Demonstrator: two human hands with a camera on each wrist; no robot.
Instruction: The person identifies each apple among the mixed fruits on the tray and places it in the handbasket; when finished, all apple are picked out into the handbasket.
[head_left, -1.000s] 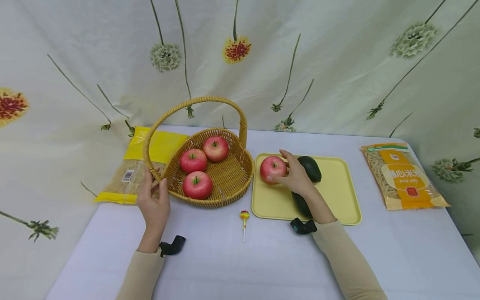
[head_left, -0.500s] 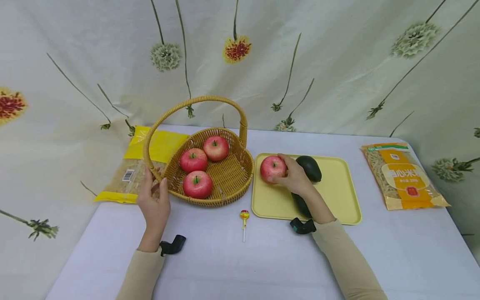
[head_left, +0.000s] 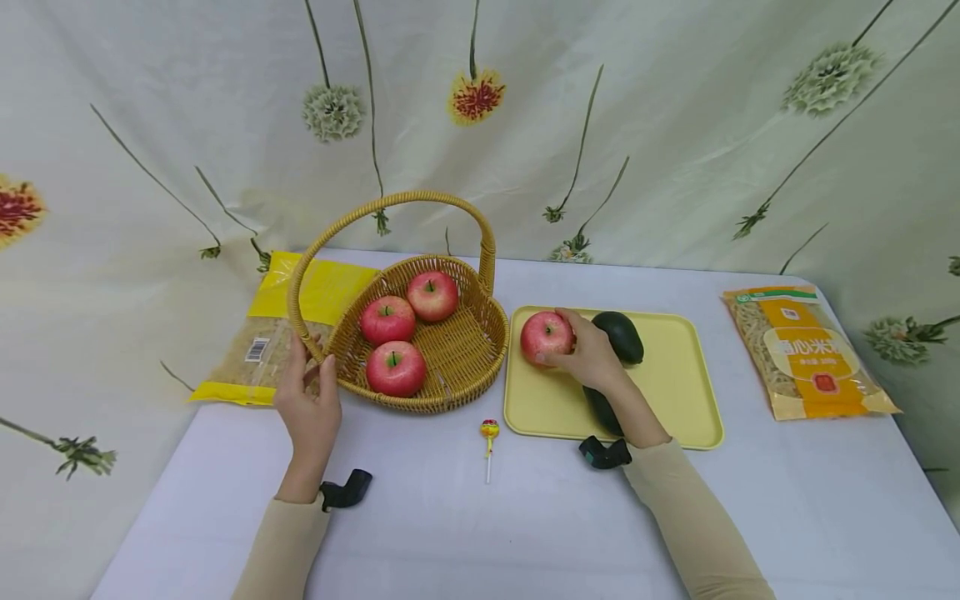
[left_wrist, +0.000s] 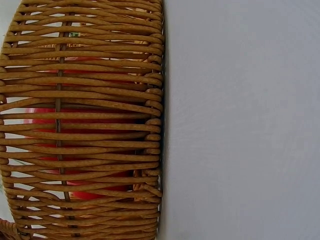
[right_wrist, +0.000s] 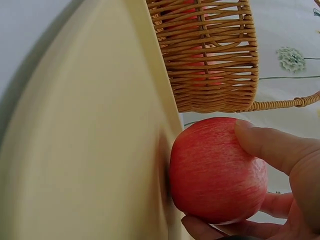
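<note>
My right hand [head_left: 592, 357] grips a red apple [right_wrist: 215, 170] at the left end of the yellow tray [head_left: 675, 383], thumb on one side and fingers on the other. Behind that hand on the tray lie two dark green, avocado-like fruits [head_left: 621, 337], one partly covered by the wrist. On the left stands a wicker basket [head_left: 468, 367] with a tall arched handle; three red apples [head_left: 396, 369] sit in its left half. My left hand [head_left: 309, 408] holds the basket where the handle meets the rim. The left wrist view shows only the woven side and the tablecloth.
A lollipop [head_left: 489, 437] lies in front, between basket and tray. A yellow-topped bag [head_left: 258, 333] lies behind and left of the basket. An orange and clear food bag [head_left: 810, 354] lies at the far right. A flowered cloth [head_left: 675, 167] hangs behind the table.
My right index finger has come down from above and now lies against the apple on the tray. The left hand and the basket have stayed in place.
</note>
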